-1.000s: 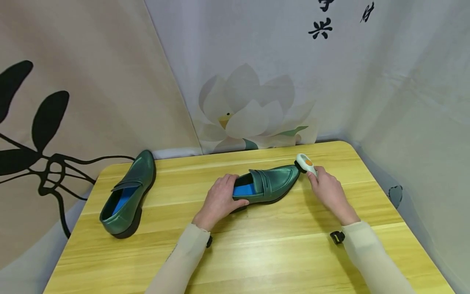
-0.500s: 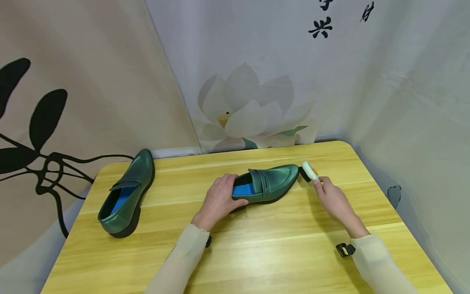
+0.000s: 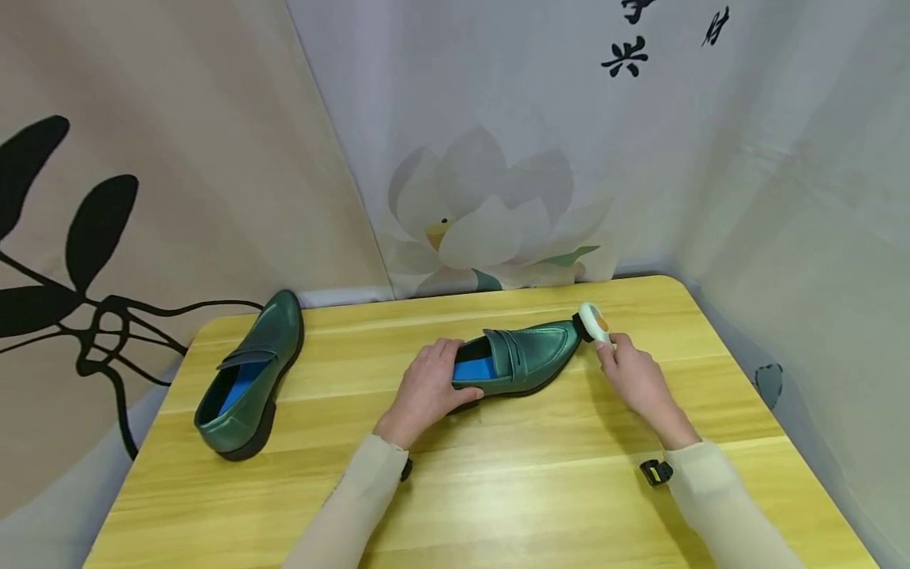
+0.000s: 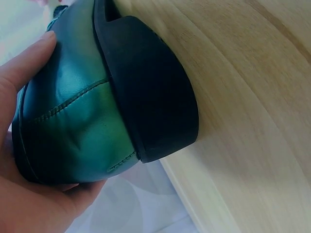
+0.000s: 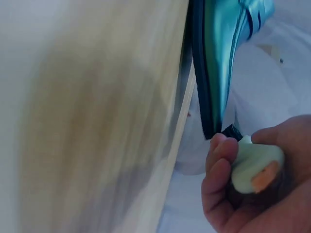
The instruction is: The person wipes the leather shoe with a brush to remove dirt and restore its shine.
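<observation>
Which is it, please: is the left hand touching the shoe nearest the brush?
Touching. The left wrist view shows the left hand curled round the back of that shoe, thumb against its green side.

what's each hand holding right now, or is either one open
Left hand: holding one green shoe at its heel end.
Right hand: holding the white brush, bristles at the toe.

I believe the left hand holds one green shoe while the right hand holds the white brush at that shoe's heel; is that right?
Not quite: the white brush is at the toe of the held green shoe, not its heel, as the head view shows; the rest stands.
</observation>
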Available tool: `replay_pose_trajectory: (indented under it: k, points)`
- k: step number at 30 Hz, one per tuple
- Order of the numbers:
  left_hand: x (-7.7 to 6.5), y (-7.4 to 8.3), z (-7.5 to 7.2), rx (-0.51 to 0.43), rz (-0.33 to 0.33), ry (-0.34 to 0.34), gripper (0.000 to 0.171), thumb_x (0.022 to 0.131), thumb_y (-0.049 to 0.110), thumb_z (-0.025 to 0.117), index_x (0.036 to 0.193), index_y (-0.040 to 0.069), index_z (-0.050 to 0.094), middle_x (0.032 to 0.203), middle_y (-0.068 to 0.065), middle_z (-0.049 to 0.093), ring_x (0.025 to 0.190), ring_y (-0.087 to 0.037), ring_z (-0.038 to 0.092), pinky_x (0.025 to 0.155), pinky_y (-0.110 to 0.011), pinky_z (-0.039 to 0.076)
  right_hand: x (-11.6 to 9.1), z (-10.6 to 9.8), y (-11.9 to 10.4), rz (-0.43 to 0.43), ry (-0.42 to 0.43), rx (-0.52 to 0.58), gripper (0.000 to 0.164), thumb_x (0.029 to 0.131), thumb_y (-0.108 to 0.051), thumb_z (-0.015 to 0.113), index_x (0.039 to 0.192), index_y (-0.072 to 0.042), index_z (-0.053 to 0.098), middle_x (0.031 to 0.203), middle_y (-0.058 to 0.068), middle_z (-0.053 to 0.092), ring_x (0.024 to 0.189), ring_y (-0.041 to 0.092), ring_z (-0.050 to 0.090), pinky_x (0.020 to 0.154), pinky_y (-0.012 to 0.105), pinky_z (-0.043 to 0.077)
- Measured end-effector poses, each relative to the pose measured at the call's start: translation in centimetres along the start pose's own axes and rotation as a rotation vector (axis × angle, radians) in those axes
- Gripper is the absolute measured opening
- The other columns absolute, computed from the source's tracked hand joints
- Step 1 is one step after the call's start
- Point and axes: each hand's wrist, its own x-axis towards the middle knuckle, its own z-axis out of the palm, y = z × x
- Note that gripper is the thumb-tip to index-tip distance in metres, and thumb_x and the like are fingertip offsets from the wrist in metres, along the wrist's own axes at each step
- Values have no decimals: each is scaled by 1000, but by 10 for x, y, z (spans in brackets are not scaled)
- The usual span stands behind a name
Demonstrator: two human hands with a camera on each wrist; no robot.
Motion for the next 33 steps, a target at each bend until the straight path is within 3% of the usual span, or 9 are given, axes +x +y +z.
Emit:
replay_pose_trajectory:
  k: [4, 8, 14, 20, 28, 33]
  points:
    - [0, 0, 1, 0, 3, 6, 86, 82, 49, 87, 144, 1, 53, 139, -16, 59, 124, -34, 56, 105, -49, 49, -19, 5, -7, -55, 44, -71, 55, 112, -30, 45, 139, 18, 43, 73, 12, 58, 55, 22, 50, 49, 38, 41]
    - [0, -1, -1, -1, 3, 3, 86, 82, 49, 87, 144, 0, 53, 139, -16, 59, 124, -34, 55, 105, -49, 50, -31, 11, -18, -134, 60, -116, 46, 108, -20, 55, 133, 18, 48, 86, 20, 65, 61, 24, 54, 53, 41, 45]
    - [-1, -1, -1, -4, 8, 9, 85, 82, 48, 87, 144, 0, 53, 139, -16, 59, 124, -35, 55, 106, -49, 49, -43, 22, -40, -221, -24, -95, 41, 106, -16, 60, 131, 15, 51, 95, 21, 68, 66, 22, 57, 56, 40, 48]
    - [-1, 0, 0, -1, 4, 0, 85, 83, 48, 87, 145, 0, 52, 140, -16, 59, 126, -35, 55, 107, -49, 48, -46, 23, -43, -172, -125, -26, 44, 108, -23, 57, 136, 11, 49, 76, 6, 56, 58, 17, 49, 51, 33, 43]
    - [1, 0, 0, -1, 7, -3, 85, 83, 48, 86, 144, 1, 52, 139, -16, 59, 125, -35, 55, 105, -49, 49, -37, 20, -33, -150, -2, -106, 44, 107, -21, 59, 132, 14, 51, 70, 6, 55, 53, 18, 47, 48, 33, 39]
    - [1, -1, 1, -3, 0, -4, 85, 83, 48, 86, 145, 1, 52, 139, -15, 59, 126, -34, 55, 107, -48, 48, -36, 25, -46, -181, -25, -66, 47, 107, -24, 59, 132, 15, 51, 73, 6, 59, 57, 18, 50, 52, 34, 42]
